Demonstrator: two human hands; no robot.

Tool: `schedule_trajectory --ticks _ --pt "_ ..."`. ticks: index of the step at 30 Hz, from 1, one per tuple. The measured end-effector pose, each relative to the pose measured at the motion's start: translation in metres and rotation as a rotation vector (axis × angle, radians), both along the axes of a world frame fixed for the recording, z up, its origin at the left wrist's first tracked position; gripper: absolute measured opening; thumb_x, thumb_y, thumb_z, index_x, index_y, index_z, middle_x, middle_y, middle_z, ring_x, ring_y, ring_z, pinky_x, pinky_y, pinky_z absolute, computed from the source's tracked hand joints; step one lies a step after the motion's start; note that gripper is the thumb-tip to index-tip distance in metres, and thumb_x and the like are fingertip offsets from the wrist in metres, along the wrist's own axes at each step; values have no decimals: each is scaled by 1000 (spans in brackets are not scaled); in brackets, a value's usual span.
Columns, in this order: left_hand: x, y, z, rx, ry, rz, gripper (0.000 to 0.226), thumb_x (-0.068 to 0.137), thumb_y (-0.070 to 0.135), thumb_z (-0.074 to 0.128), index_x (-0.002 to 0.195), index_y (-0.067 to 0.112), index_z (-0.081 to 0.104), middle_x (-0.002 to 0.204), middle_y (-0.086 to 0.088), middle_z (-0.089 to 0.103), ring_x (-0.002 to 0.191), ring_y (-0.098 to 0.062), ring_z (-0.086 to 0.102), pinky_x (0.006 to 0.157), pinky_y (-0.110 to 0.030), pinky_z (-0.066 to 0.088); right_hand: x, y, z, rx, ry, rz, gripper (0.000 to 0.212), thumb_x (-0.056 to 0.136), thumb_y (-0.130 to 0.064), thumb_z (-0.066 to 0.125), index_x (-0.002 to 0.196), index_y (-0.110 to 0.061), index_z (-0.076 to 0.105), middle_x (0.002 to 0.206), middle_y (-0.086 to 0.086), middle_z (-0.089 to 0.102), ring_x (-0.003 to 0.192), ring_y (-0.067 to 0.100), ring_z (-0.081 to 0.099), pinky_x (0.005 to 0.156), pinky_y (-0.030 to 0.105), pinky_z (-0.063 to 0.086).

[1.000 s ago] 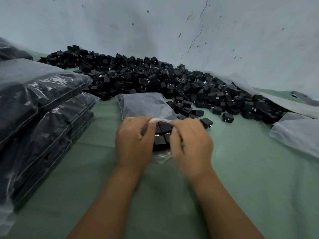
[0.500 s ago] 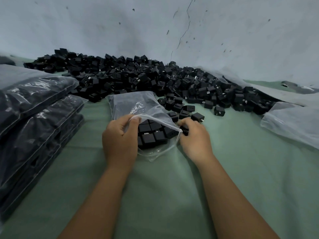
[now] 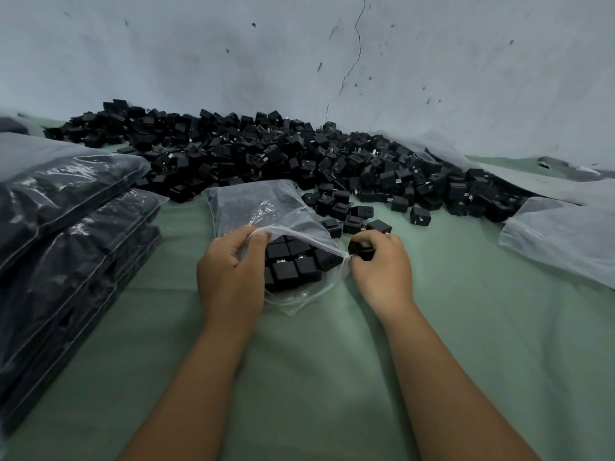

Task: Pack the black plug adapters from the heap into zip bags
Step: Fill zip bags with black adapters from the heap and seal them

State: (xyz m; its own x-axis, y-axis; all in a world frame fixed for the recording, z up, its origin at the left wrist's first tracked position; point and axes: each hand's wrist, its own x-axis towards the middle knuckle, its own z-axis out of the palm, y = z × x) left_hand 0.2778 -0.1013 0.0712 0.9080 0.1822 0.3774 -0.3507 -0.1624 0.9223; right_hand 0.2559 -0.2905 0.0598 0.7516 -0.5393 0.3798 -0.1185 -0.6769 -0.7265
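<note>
Heap of black plug adapters [image 3: 266, 154] lay along the wall, beyond an open zip bag [image 3: 263, 207].
Left hand [image 3: 229, 271] pinched the bag's mouth edge; right hand [image 3: 382, 267] gripped one adapter [image 3: 361, 250] at the mouth's right corner. Packed adapters [image 3: 293, 264] sat between both hands.

Small packing workshop

A heap [image 3: 283, 161] of adapters beyond the hands, filled bags [image 3: 66, 227] stacked left, green cloth [image 3: 316, 377] beneath, cracked wall [image 3: 349, 61] behind.
</note>
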Motion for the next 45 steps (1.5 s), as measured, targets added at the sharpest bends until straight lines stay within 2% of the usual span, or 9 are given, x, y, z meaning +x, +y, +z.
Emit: schedule_trajectory --ticks 3,7,13,19,23,29,35,40,45 --pt "0 1 -1 14 1 -8 28 83 43 52 77 21 69 76 2 69 83 -18 63 76 -39 50 -9 12 15 51 -302 -71 27 78 -14 61 103 -25 63 103 -10 52 97 10 54 77 9 38" --pt "0 1 0 15 29 -12 29 82 44 52 76 23 70 80 1 69 82 -18 64 75 -39 52 -26 53 27 -72 -587 239 28 67 -13 53 94 -18 56 94 -8 50 85 8 50 72 19 40" --pt "-2 3 1 18 10 -38 25 87 38 50 78 27 71 77 4 69 78 -16 64 68 -36 52 -24 94 15 -335 -373 471 24 69 -16 56 92 -17 49 86 -6 53 71 5 42 62 12 33" --pt "-2 0 2 -10 -2 -37 23 87 37 52 77 29 71 78 7 70 82 -13 65 75 -38 54 -13 75 16 -468 -105 484 35 79 -5 55 112 -12 65 116 2 63 109 22 56 91 37 47" --pt "-2 0 1 18 -14 -20 20 85 42 51 77 37 68 77 8 69 80 -9 64 72 -34 53 -17 79 19 -627 -81 307 35 80 -15 48 108 -17 69 95 6 62 90 27 57 76 35 48" --pt "-1 1 0 40 -41 -12 24 85 45 49 79 32 68 77 6 69 84 -14 64 76 -48 53 -22 84 18 -696 -44 370 28 80 -31 48 89 -20 72 83 2 60 84 24 53 77 33 40" --pt "-1 0 1 18 -39 -6 25 81 48 50 82 31 68 75 5 69 83 -18 65 76 -50 53 -19 84 16 -661 22 316 17 80 -23 56 83 -11 67 85 5 64 86 26 58 81 35 43" --pt "-1 0 1 -4 -18 -14 23 81 47 51 83 32 69 77 3 69 84 -21 66 76 -51 54 -18 86 17 -680 89 314 32 85 -29 47 112 -20 62 96 2 62 95 23 55 85 33 40" --pt "-1 -1 2 23 -20 4 27 83 43 51 75 23 67 72 5 67 82 -19 64 76 -47 52 -14 87 16 -714 150 283 34 92 -31 39 113 -18 62 105 1 62 104 21 53 93 32 35"
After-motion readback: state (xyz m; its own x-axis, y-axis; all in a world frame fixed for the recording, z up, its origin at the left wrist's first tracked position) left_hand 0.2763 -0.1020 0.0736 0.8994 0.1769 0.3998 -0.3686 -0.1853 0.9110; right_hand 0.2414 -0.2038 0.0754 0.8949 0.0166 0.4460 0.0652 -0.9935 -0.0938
